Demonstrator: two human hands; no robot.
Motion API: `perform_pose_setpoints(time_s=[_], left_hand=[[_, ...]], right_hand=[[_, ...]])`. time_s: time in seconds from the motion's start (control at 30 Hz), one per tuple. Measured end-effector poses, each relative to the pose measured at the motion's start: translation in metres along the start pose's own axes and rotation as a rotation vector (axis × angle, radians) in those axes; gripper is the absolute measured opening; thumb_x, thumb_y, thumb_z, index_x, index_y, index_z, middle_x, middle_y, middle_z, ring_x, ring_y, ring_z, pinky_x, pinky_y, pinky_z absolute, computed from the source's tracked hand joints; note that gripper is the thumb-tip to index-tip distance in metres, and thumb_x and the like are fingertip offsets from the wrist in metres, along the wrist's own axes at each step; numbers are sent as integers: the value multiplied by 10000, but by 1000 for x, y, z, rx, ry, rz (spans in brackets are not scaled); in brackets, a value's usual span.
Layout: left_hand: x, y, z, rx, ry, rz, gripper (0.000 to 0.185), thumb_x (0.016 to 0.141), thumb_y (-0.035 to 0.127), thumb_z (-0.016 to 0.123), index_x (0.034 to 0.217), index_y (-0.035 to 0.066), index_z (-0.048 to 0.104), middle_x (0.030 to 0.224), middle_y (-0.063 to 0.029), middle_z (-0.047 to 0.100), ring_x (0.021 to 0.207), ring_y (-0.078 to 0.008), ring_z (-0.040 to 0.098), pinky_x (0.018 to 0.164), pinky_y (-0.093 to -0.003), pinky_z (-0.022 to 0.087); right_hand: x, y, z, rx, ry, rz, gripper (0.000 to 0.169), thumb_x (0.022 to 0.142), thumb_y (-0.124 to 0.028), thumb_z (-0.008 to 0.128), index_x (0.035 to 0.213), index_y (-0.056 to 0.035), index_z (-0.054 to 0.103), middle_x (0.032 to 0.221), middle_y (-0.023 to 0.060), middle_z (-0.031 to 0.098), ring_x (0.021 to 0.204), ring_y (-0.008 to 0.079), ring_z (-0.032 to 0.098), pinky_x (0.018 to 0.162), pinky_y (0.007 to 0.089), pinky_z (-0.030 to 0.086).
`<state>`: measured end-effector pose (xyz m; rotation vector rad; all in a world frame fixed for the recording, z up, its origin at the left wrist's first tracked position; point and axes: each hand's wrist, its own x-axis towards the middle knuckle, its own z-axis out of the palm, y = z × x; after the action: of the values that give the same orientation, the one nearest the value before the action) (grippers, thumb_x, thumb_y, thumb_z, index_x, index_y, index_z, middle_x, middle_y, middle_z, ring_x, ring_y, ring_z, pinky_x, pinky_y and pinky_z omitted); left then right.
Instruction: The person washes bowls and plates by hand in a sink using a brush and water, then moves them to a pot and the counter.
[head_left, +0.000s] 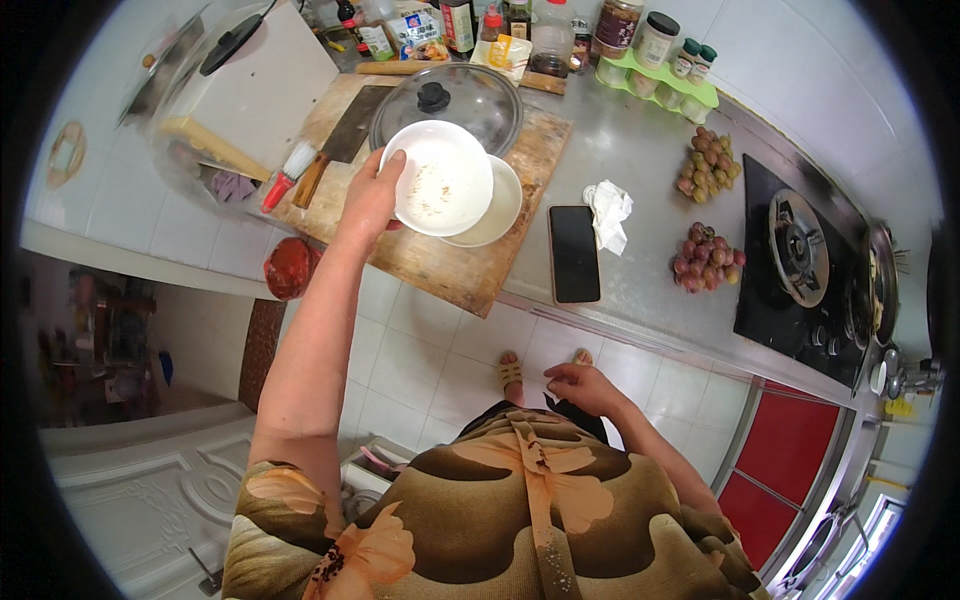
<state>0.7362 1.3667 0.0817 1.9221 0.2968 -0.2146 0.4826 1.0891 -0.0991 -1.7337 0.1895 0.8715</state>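
My left hand (380, 191) grips the left rim of a white bowl (442, 180), thumb inside the edge. Small brownish bits lie in the bowl. It overlaps a second pale bowl (506, 206) that stands on the wooden cutting board (457, 274); whether the two touch cannot be told. Just behind is a glass pot lid (480, 97) with a black knob. A cleaver (345, 135) and a red-handled brush (289, 176) lie to the left. My right hand (581, 386) hangs in front of my body, fingers loosely bent, with nothing seen in it.
Right of the board lie a smartphone (575, 255), a crumpled white tissue (610, 214) and two bunches of grapes (707, 165). Farther right is a gas stove (799, 247). Bottles and a green spice rack (660, 88) line the back. A red container (291, 268) sits beside the board's left corner.
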Motion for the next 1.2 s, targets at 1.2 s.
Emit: perform_pose_setpoints(time_s=[1.2], left_hand=[[-393, 104, 529, -275, -1303, -258, 684, 946, 508, 478, 1412, 26, 343, 1383, -151, 456, 1248, -267, 476, 1021, -415, 400]], right_hand=[[-366, 262, -99, 596, 981, -18, 388, 859, -285, 639, 1173, -56, 622, 992, 122, 690, 878, 240, 658, 810, 350, 518]])
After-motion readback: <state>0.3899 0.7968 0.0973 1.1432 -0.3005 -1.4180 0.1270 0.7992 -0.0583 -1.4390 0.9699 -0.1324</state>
